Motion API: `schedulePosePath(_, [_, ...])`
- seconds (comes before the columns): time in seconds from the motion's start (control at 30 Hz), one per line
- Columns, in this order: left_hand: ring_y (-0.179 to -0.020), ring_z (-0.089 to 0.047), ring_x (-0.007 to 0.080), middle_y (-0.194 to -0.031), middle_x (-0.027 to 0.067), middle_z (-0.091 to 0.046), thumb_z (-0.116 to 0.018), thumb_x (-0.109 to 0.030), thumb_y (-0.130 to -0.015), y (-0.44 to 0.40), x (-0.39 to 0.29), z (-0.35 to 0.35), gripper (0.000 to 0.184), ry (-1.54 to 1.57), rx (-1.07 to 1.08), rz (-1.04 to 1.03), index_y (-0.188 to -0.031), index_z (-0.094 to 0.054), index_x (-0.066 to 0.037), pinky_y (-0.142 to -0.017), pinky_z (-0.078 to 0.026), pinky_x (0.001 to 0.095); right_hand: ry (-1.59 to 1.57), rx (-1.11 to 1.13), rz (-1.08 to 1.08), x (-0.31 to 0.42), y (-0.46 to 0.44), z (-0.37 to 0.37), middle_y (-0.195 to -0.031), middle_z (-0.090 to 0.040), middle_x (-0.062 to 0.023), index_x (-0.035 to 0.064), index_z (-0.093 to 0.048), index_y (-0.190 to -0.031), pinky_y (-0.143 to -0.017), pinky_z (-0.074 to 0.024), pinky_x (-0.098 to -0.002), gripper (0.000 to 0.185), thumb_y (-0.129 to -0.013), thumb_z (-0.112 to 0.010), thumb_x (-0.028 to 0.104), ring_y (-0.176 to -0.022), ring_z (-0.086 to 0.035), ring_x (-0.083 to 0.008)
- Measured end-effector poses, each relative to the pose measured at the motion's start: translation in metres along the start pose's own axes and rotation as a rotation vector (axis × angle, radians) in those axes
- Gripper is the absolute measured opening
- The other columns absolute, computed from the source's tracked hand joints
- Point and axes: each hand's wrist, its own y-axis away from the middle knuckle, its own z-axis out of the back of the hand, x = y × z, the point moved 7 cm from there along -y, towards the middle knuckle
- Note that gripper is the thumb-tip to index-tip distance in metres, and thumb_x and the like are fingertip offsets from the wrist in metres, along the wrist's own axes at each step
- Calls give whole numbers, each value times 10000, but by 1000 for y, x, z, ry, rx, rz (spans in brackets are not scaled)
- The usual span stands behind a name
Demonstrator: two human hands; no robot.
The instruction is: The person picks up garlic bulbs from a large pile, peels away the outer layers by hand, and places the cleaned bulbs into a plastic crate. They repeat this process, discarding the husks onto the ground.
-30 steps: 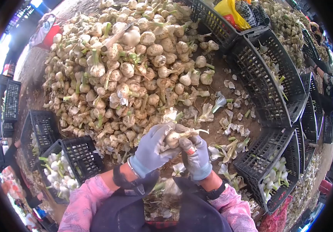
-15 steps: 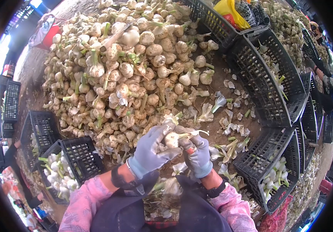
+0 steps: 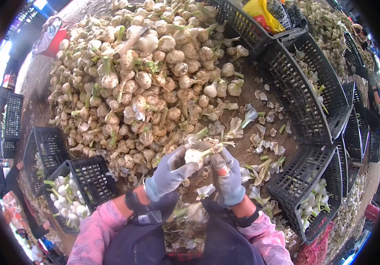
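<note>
A garlic bulb [image 3: 194, 156] with its stalk and loose skin is held in front of my body. My left hand [image 3: 170, 173], in a grey glove, grips the round bulb between thumb and fingers. My right hand [image 3: 229, 177], gloved as well with a reddish-orange patch on the thumb, is closed at the stalk end of the same bulb. Some of its fingers are hidden behind the stalk. Just beyond both hands lies a large heap of soil-stained garlic [image 3: 154, 88]. Between my knees, peeled skins [image 3: 184, 223] have gathered on my lap.
Black crates [image 3: 302, 190] line the right side, and one holds cleaned garlic [image 3: 316, 201]. Another crate [image 3: 94, 181] stands at the left beside white bulbs [image 3: 68, 198]. Skins [image 3: 267, 148] litter the ground. A red bucket [image 3: 57, 42] is far left; people work at the edges.
The bulb has turned in my left hand, showing more of its pale side and stalk. My right hand has shifted slightly, its thumb now pointing up along the stalk.
</note>
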Motion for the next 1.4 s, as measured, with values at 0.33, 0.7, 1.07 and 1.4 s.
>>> schedulePosePath(0.33, [-1093,-567,105,-1241,43,-588,-696,-74,-898,-2,-3,-8,527,29,30,-48,-1365,-469,21,-947,-467,266,11,12,-11,10,2,-5,-1131,-657,-69,-4,-683,-1146,-910,-473,-296,298,-914,-694,184,-1046,-602,-154])
schedulePosePath(0.7, [-953,-548,50,-1145,-9,-589,-672,-112,-920,-1,-10,-9,433,15,4,-102,-1316,-527,-12,-829,-464,218,323,56,137,31,3,-6,-1112,-686,-91,27,-703,-1115,-929,-468,-335,257,-908,-695,181,-1046,-624,-216])
schedulePosePath(1.07, [-907,-590,70,-1068,11,-647,-644,-190,-943,2,9,10,452,115,9,-39,-1320,-528,31,-796,-489,224,251,167,130,26,1,-5,-1119,-691,-105,13,-698,-1110,-930,-467,-329,240,-922,-678,163,-1049,-630,-221])
schedulePosePath(1.4, [-996,-594,91,-1159,50,-633,-602,-188,-967,0,14,8,461,212,25,24,-1342,-499,59,-875,-488,248,415,187,244,29,-1,3,-1045,-676,-62,-13,-659,-1181,-887,-473,-300,329,-928,-684,197,-979,-607,-149])
